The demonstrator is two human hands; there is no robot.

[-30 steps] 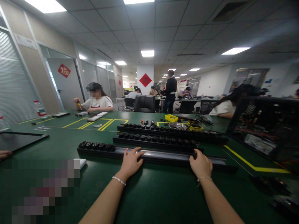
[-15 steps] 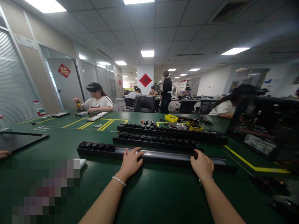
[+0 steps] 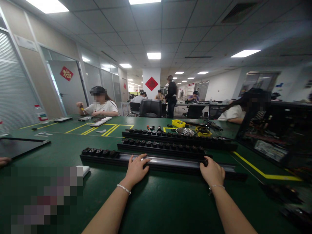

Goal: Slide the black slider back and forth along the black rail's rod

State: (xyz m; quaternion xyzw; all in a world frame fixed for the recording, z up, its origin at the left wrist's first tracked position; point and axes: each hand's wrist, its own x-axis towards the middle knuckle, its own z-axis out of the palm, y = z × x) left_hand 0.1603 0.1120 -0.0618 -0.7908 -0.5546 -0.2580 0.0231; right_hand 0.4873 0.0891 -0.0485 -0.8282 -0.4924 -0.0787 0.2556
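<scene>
A long black rail (image 3: 170, 162) lies across the table, its shiny channel bare along much of its length. Several black socket-like modules (image 3: 98, 152) sit in its left end. My left hand (image 3: 137, 169) rests on the rail near its middle, fingers spread and thumb out to the side. Toward the rail's right part, my right hand (image 3: 213, 170) has thumb and fingers closed around a small black module (image 3: 206, 161), mostly covered by the fingers. Just behind lie a second black rail (image 3: 161, 148) and a third one (image 3: 180, 136), both lined with similar modules.
Yellow trays (image 3: 178, 123) and a round metal dish (image 3: 185, 131) stand behind the rails. An open black case (image 3: 273, 136) is at the right, a dark panel (image 3: 21, 146) at the left. A co-worker (image 3: 101, 104) sits across the table; another person's hand (image 3: 4, 161) shows at the left edge.
My right hand has shifted very slightly to the right along the rail. My left hand stays in place. In the background, the standing person has moved a little to the left.
</scene>
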